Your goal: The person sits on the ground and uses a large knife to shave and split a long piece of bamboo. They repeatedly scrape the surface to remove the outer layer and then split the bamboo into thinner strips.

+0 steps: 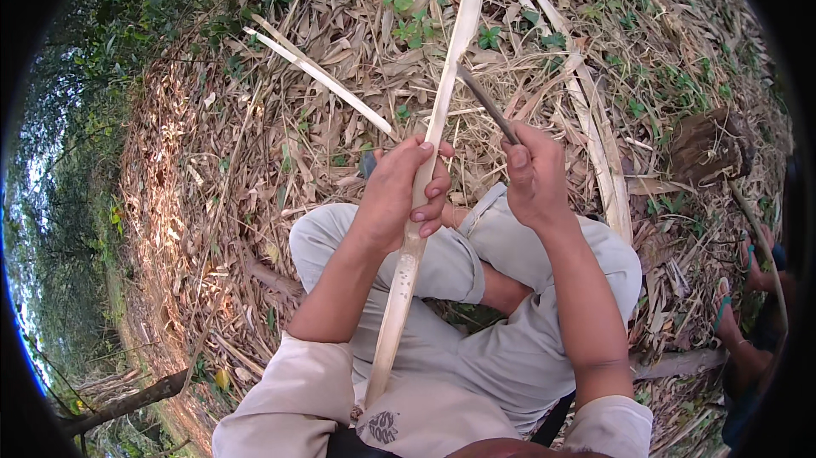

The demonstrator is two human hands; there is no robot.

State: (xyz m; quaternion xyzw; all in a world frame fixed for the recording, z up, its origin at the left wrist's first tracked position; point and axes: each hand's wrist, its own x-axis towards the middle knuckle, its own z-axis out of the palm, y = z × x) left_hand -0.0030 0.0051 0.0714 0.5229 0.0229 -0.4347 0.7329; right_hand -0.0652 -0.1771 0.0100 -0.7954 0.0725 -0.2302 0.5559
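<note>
A long pale split bamboo strip (450, 67) runs from the top of the view down across my lap to my waist. My left hand (404, 190) is wrapped round its middle, thumb on top and fingers curled about the far edge. In my right hand (537, 176) is a knife (487, 105) with a narrow dark blade; the fist hides its handle. The blade slants up and left, its tip close to the strip's right edge. Whether it touches the strip I cannot tell. My legs (518, 343) are crossed beneath, in light grey trousers.
Two thin pale bamboo pieces (327, 80) lie left of the strip on dry leaves. Longer split lengths (603, 152) lie at the right. Beyond them sits a brown wood stump (712, 148). At the far right another person's sandalled foot (727, 318) shows. Green bushes (76, 101) stand left.
</note>
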